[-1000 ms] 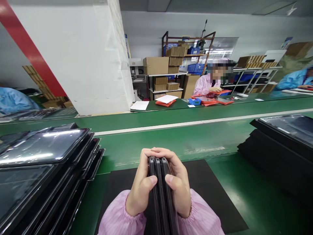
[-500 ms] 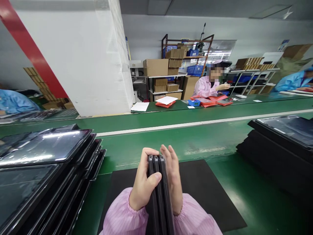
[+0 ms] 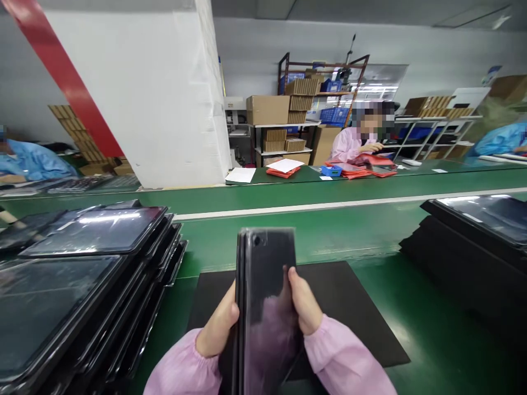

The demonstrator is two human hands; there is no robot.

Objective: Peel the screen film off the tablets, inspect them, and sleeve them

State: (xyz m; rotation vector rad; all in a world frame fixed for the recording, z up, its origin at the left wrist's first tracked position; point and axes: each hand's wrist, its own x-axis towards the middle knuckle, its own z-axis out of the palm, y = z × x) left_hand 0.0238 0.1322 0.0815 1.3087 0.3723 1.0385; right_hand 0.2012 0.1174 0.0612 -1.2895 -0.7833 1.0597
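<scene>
Between my two hands stands a small stack of black tablets [image 3: 269, 307], held upright with a glossy back and a camera lens turned partly toward me. My left hand [image 3: 220, 323] is closed round the stack's left edge, its thumb on the near side and its fingers hidden behind. On the right edge, my right hand [image 3: 305, 302] grips with the thumb against the glossy back; its other fingers are out of sight. Below the tablets lies a black mat [image 3: 349, 312] on the green bench.
Stacked tablets in black trays [image 3: 94, 236] rise on the left. More trays with a tablet on top [image 3: 473, 252] stand at the right. Across the green bench [image 3: 197, 236], a co-worker in pink [image 3: 346, 145] handles red pouches. A white pillar [image 3: 177, 109] stands beyond the bench.
The tablets have turned from edge-on to show their glossy back. My right hand has gone from a raised flat palm to gripping the right edge; my left hand has moved lower.
</scene>
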